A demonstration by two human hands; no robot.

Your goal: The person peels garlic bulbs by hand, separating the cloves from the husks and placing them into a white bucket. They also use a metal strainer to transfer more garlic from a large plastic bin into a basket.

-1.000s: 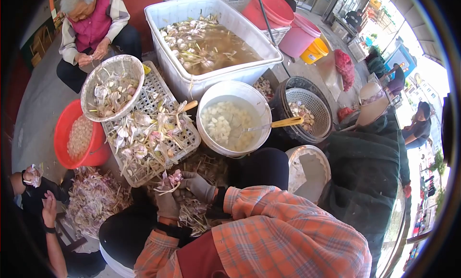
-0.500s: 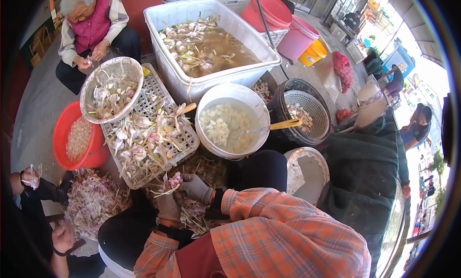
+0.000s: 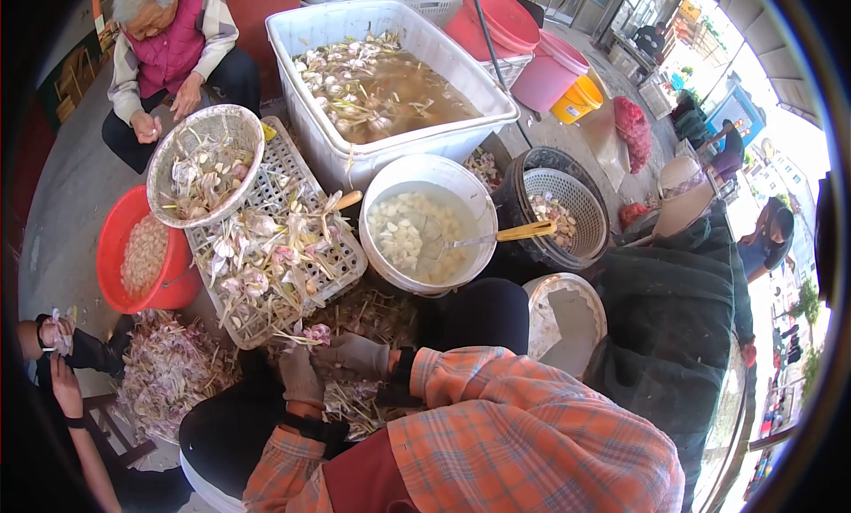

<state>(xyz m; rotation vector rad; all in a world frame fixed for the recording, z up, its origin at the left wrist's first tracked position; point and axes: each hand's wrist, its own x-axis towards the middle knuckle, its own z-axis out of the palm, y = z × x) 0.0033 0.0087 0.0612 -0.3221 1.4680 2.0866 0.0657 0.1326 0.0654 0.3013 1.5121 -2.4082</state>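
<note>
Grips L (image 3: 301,376), R (image 3: 356,356) tight on garlic (image 3: 316,334)

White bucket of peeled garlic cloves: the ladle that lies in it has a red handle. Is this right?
Not quite. The ladle in the white bucket has a yellow handle, not a red one; the head view shows it. The rest is right.

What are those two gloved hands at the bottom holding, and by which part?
A purplish garlic bulb, at the fingertips of the left hand and right hand; which part they grip is too small to tell.
</note>
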